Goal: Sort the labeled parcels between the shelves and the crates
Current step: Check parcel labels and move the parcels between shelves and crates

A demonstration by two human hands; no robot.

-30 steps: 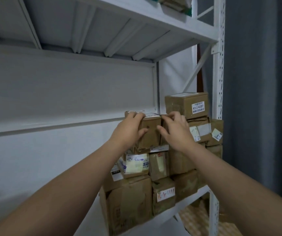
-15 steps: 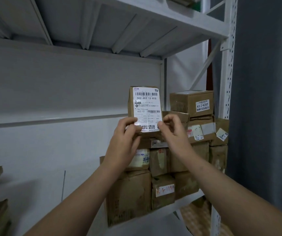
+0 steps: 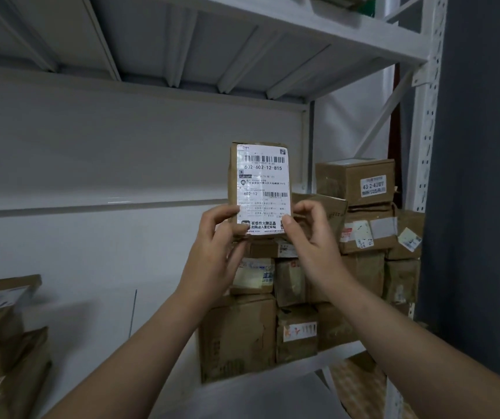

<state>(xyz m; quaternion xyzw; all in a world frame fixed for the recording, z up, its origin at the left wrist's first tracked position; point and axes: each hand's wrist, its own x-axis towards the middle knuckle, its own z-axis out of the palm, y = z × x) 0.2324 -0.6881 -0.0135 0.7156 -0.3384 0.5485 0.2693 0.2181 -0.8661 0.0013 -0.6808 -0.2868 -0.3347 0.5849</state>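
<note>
Labeled parcel (image 3: pixel 259 189) held upright in mid-air, label toward viewer, before stacked boxes (image 3: pixel 236 337). Left hand (image 3: pixel 215 249), right hand (image 3: pixel 312 240): grip pinching its lower corners. Likely early: destination undecided, many boxes still on shelf (image 3: pixel 272 397), no crate visible.

So the white metal shelf (image 3: pixel 318 362) is carrying a stack of brown cardboard boxes (image 3: pixel 360 267), all crowding into its right end by the upright post (image 3: pixel 424 176). Sitting straight on the board: a big creased box (image 3: pixel 236 337), a smaller labeled box (image 3: pixel 297 337) touching its right side, and a third box (image 3: pixel 334 329) beside that. More boxes (image 3: pixel 0 343) are piling up far left, though I can't tell what they're resting on.
</note>
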